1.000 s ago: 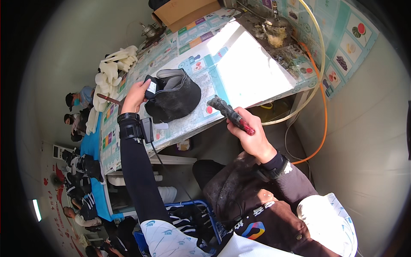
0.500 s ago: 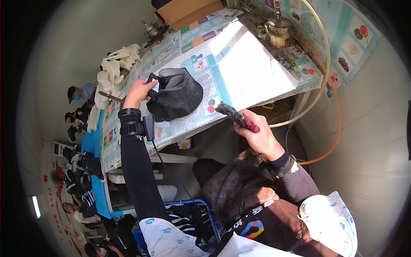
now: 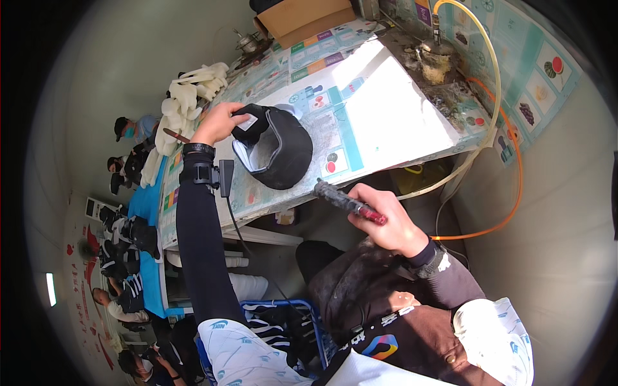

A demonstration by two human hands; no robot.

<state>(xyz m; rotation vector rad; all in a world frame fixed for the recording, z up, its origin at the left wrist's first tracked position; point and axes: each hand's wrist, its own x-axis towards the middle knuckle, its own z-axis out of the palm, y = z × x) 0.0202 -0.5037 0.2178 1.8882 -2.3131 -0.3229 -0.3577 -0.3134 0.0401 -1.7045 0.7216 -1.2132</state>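
My left hand [image 3: 217, 123] pinches the upper edge of a black shoe upper [image 3: 291, 157], near a small white label [image 3: 248, 122]. The piece rests on the table with its pale lining and opening showing. Beyond the left wrist juts a thin reddish-brown stick [image 3: 175, 135]; whether the hand holds it, I cannot tell. Closed around a pen-like tool [image 3: 341, 198] is my right hand [image 3: 389, 222]. The tool has a dark crusted shaft and a red end. Its tip points at the table's front edge, apart from the upper.
The table [image 3: 347, 138] has a patterned cover. White foam-like pieces [image 3: 183, 96] lie at its left, a cardboard box [image 3: 302, 19] at the back. A yellowish hose [image 3: 496, 71] and orange hose [image 3: 518, 174] hang at the right. A blue crate [image 3: 315, 315] stands below; several people work at left.
The black upper has been turned and tipped, so its opening and pale lining now face me more. My right hand with the tool has drawn slightly back from it. The view has shifted a little.
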